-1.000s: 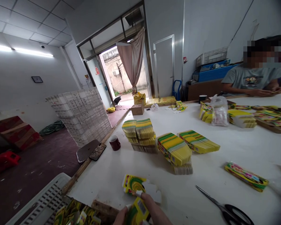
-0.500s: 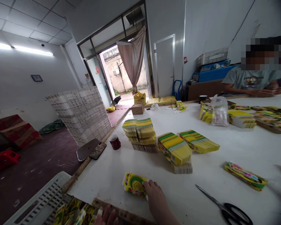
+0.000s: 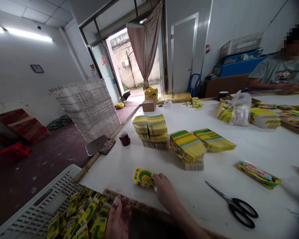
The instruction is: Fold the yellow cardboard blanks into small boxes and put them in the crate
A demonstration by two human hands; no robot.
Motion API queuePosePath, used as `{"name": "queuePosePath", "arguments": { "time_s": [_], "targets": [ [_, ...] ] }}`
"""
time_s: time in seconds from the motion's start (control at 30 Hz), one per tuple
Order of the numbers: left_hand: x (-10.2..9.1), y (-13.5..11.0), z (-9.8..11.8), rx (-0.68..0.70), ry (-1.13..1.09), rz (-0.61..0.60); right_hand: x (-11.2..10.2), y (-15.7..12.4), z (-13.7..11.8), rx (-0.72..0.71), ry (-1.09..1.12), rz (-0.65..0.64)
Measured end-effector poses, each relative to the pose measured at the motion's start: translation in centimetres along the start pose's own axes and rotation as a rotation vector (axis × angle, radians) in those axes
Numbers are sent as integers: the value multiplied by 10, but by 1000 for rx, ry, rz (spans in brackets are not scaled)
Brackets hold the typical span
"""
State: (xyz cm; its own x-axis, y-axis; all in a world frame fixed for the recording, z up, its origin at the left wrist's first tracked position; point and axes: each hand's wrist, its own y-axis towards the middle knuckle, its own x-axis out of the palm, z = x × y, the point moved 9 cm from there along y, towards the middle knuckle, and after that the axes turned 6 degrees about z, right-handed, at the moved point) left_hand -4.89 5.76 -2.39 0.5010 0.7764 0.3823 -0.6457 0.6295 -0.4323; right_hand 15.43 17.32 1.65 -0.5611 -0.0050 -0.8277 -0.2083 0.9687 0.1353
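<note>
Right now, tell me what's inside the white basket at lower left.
Inside the white basket is a jumbled heap of yellow cartons. Whatever lies beneath the top ones is covered, basket floor included; the left hand blocks part of the view at right.

The small box pinched between the hands 1.0 s ago has left them. The right hand (image 3: 161,184) has gone farther in from the desk's (image 3: 189,189) near edge and grips the yellow carton (image 3: 142,178), whose white flaps have disappeared from sight. The left hand (image 3: 118,215) has drawn apart, fingers loosened, beside the crate (image 3: 76,170).
</note>
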Motion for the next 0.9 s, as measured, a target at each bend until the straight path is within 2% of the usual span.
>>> {"name": "queuePosePath", "arguments": {
  "time_s": [0.1, 0.2, 0.47, 0.57, 0.67, 0.73, 0.8, 0.9],
  "targets": [
    [2, -8, -3, -81, -65, 30, -17, 3, 7, 26, 64, 56],
    [6, -12, -4, -61, -69, 18, -23, 5, 8, 39, 51, 64],
    [9, -14, -6, -33, -36, -12, 13, -6, -17, -15, -29, -13],
    [8, -15, -6, -32, -44, -8, 14, -7, -13, 6, -9, 7],
    [9, -17, -9, -33, -50, -30, 7, -7, -7, 22, 39, 48],
    [12, -20, -12, -39, -50, -57, -1, -11, -8, 20, 178, 84],
    [20, -26, -10, -19, -91, -97, -6, -20, -17, -10, 447, 84],
    [39, -42, -1, 4, -212, -163, -7, -42, -47, -112, 834, -47]
  ]
}}
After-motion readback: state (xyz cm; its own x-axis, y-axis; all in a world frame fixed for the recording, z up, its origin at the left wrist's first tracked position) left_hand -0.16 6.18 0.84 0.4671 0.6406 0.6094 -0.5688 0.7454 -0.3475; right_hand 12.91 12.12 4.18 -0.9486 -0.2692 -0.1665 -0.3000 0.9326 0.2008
